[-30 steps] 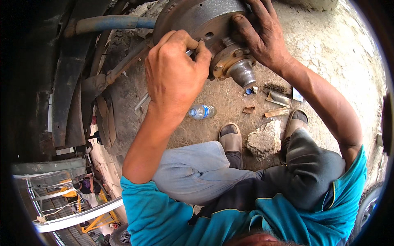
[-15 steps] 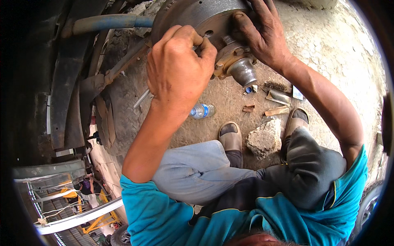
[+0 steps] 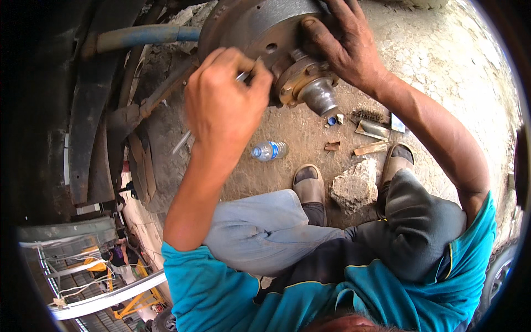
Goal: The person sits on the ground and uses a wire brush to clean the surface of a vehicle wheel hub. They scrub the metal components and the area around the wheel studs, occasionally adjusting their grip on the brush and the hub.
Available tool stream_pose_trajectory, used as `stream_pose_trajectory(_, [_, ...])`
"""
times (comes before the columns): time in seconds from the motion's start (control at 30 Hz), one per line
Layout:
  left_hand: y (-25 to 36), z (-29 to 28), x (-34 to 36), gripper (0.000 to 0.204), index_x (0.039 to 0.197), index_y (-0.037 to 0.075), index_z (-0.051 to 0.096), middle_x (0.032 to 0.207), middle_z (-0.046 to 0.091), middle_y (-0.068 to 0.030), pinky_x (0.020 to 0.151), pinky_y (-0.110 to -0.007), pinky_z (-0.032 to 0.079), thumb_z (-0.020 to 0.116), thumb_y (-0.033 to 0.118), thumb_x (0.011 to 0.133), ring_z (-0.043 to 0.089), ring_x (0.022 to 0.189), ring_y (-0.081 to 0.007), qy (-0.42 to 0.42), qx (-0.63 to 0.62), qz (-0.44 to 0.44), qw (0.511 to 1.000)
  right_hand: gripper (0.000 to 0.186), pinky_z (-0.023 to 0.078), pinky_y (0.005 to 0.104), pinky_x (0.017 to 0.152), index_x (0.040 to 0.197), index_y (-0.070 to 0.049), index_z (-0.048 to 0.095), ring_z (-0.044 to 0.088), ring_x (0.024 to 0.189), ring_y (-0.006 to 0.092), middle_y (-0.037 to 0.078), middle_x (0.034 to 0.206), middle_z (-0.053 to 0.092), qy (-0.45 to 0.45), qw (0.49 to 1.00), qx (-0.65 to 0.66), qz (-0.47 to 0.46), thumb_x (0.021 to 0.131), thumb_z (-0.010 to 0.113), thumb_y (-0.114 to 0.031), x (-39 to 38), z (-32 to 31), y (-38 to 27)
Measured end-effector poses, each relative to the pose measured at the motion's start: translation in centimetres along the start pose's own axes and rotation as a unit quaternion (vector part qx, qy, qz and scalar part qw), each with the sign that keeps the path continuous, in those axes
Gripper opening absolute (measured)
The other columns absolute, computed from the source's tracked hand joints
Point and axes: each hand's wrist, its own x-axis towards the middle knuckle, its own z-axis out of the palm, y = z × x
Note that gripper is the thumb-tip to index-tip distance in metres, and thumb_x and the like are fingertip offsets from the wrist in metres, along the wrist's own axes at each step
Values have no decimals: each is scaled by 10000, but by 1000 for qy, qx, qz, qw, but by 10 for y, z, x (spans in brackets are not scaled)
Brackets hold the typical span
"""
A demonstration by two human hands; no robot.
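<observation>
A dark, round brake drum (image 3: 271,25) with small holes in its face is at the top of the view, its hub (image 3: 301,83) and rounded metal end cap (image 3: 319,95) jutting toward me. Just left of the hub, my left hand (image 3: 221,99) is closed, a small shiny metal piece (image 3: 242,76) pinched between thumb and fingers; most of that piece is hidden. My right hand (image 3: 351,52) lies against the drum's right side with fingers stretched and thumb apart. Beside my left wrist shows a thin metal rod (image 3: 181,141), its upper end hidden.
On the ground are a clear plastic bottle (image 3: 269,150), a blue cap (image 3: 332,120), a wire brush (image 3: 371,116), a curved metal piece (image 3: 373,130) and a stone block (image 3: 354,187) between my feet. A blue-painted bar (image 3: 146,36) and dark vehicle frame stand at left.
My left hand has drawn back from the hole in the drum, left and slightly down, baring the hole and the shiny piece. My right hand keeps its place on the drum.
</observation>
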Motion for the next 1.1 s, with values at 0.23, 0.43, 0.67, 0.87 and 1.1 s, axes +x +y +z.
stream_pose_trajectory(0.23, [-3, 0, -1, 145, 748, 13, 679, 793, 683, -168, 650, -468, 523, 780, 109, 789, 678, 689, -376, -17, -18, -16, 1000, 570, 393, 483, 1136, 1465, -16, 500, 472, 1351, 440, 263, 1457, 476, -7, 1000, 2, 18, 968, 651, -252, 3, -5, -6])
stream_pose_trajectory(0.43, [-3, -1, -3, 150, 753, 9, 678, 807, 687, -180, 659, -475, 531, 783, 110, 790, 681, 706, -399, -23, -22, -33, 999, 571, 381, 495, 1143, 1468, -17, 496, 461, 1360, 446, 262, 1465, 468, 7, 1000, -12, -2, 969, 644, -251, -3, -1, 4])
stream_pose_trajectory(0.67, [3, 1, -4, 157, 759, 18, 681, 808, 688, -178, 641, -479, 533, 785, 132, 789, 683, 717, -405, -19, 12, -19, 1000, 570, 379, 501, 1145, 1468, -20, 491, 459, 1358, 447, 264, 1463, 466, 3, 1000, -4, -6, 970, 639, -254, -3, 1, 3])
stream_pose_trajectory(0.87, [14, 10, 4, 149, 755, 28, 687, 811, 694, -168, 653, -493, 533, 770, 143, 801, 685, 717, -403, -12, 38, 4, 999, 572, 393, 498, 1134, 1465, -22, 493, 473, 1341, 448, 262, 1437, 477, 21, 999, -27, -7, 969, 643, -264, -4, 0, 5])
stream_pose_trajectory(1.1, [15, 12, 7, 145, 750, 35, 696, 816, 698, -163, 660, -494, 539, 771, 148, 802, 687, 728, -409, -12, 50, 5, 999, 567, 408, 489, 1125, 1466, -20, 492, 487, 1330, 449, 263, 1435, 482, 16, 1000, 10, -5, 962, 650, -228, -4, 2, 4])
